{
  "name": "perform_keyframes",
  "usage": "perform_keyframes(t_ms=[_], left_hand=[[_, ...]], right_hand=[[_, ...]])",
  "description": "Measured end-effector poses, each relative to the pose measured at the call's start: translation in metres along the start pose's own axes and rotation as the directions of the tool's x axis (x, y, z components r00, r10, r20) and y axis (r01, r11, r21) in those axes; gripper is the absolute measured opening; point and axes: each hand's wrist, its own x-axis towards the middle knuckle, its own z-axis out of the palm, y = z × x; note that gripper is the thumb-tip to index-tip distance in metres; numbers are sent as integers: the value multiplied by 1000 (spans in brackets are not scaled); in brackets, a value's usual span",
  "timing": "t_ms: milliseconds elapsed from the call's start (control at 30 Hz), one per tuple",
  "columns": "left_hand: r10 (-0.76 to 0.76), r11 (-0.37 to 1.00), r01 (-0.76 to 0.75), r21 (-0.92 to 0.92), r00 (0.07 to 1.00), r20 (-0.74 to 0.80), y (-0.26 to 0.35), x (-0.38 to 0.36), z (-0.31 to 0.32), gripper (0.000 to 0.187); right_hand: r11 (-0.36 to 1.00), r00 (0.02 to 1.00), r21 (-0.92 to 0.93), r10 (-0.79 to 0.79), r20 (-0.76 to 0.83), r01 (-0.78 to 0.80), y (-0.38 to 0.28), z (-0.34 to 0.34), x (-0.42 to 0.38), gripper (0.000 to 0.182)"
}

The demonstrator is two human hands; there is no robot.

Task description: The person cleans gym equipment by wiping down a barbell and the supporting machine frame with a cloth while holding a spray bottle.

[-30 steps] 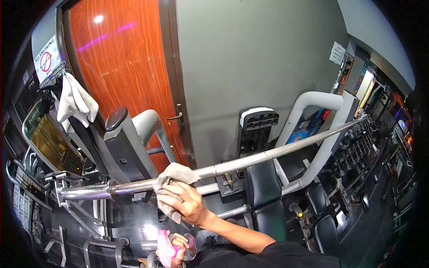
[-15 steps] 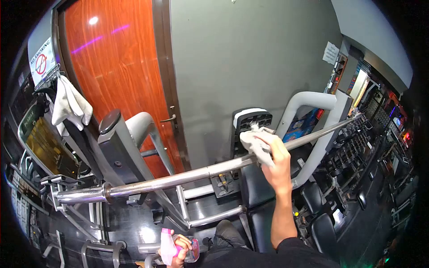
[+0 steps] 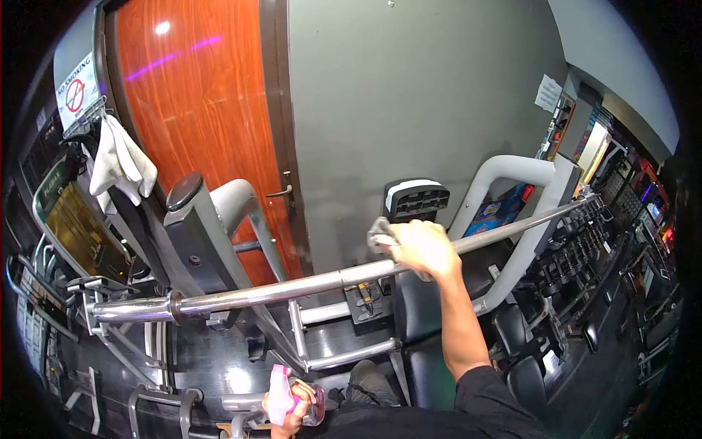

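Note:
A long chrome barbell point(image 3: 270, 295) spans the view, resting across a grey rack. My right hand point(image 3: 424, 249) is closed around a greyish-white cloth point(image 3: 380, 235) and presses it on the bar, right of the middle. The cloth's bunched end sticks out past the fingers on the left; the rest is hidden under the hand. Low in the view, my left hand point(image 3: 298, 410) grips a pink and clear spray bottle point(image 3: 279, 388) by its neck, below the bar and apart from it.
Grey rack uprights stand left point(image 3: 201, 234) and right point(image 3: 552, 194). A black padded bench point(image 3: 420, 311) lies under the bar. White cloths point(image 3: 121, 164) hang at the left, near an orange wooden door point(image 3: 194, 110). Dumbbells point(image 3: 578, 245) line a rack at the right.
My right hand has moved slightly left along the bar with the cloth and turned its back upward. The left hand and spray bottle have shifted slightly; the whole view has moved a little.

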Motion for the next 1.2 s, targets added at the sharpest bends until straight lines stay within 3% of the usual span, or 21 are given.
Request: perform_keyframes(t_ms=[67, 133, 167, 267, 300, 400, 467, 500, 600, 667, 733, 833, 900, 967, 1000, 1100, 1200], left_hand=[[13, 999, -13, 51, 1000, 5, -8, -2, -3, 79], [160, 985, -160, 60, 987, 3, -14, 0, -4, 58], [189, 981, -191, -24, 979, -73, 2, 7, 9, 58], [155, 985, -162, -62, 983, -101, 5, 11, 20, 59], [149, 986, -155, -57, 985, -90, 5, 11, 21, 59], [198, 976, -197, 93, 980, -2, 5, 12, 24, 59], [191, 979, -191, -75, 982, -9, 5, 13, 27, 58], [99, 995, -98, -12, 990, 105, 2, 8, 22, 81], [57, 998, -62, 30, 990, 127, -2, 7, 20, 80], [68, 998, -69, 9, 992, 108, -5, 10, 23, 76], [88, 994, -88, -58, 996, -7, 6, 20, 31, 56], [93, 995, -94, -16, 995, -25, 1, 30, 29, 55], [81, 996, -82, -39, 996, -28, -3, 36, 29, 53], [63, 998, -63, -14, 998, -6, -9, 40, 28, 54], [80, 997, -80, 15, 997, 21, -11, 42, 28, 54], [68, 994, -75, 80, 995, 79, 6, 43, 32, 63], [144, 989, -145, 18, 988, 56, 2, 36, 27, 62]], right_hand=[[980, 969, 73, -193, 156, 184, -24, 8, 23, 39], [928, 899, 163, -366, 240, 334, -54, 33, 50, 43], [915, 889, 307, -353, 292, 263, -78, 31, 53, 45], [790, 903, 552, -405, 142, 268, -144, 32, 45, 33], [772, 884, 511, -464, 48, 378, -160, 29, 39, 32], [732, 824, 462, -566, 5, 500, -161, 30, 33, 34], [734, 828, 518, -554, 86, 438, -140, 33, 40, 35], [734, 810, 594, -543, 223, 329, -128, 24, 46, 42], [788, 777, 577, -497, 387, 216, -89, -3, 52, 43], [840, 706, 457, -512, 489, 293, -56, -5, 66, 43], [823, 715, 344, -564, 413, 451, -9, -2, 69, 42], [894, 721, 184, -440, 536, 409, 45, -16, 64, 44], [903, 707, 134, -406, 578, 409, 41, -20, 65, 45], [913, 718, 136, -388, 578, 384, 21, -29, 60, 53], [852, 714, 244, -523, 466, 464, 11, -15, 63, 57], [811, 710, 368, -579, 401, 454, -57, 13, 75, 56], [649, 679, 517, -715, 165, 557, -125, 38, 84, 47]])
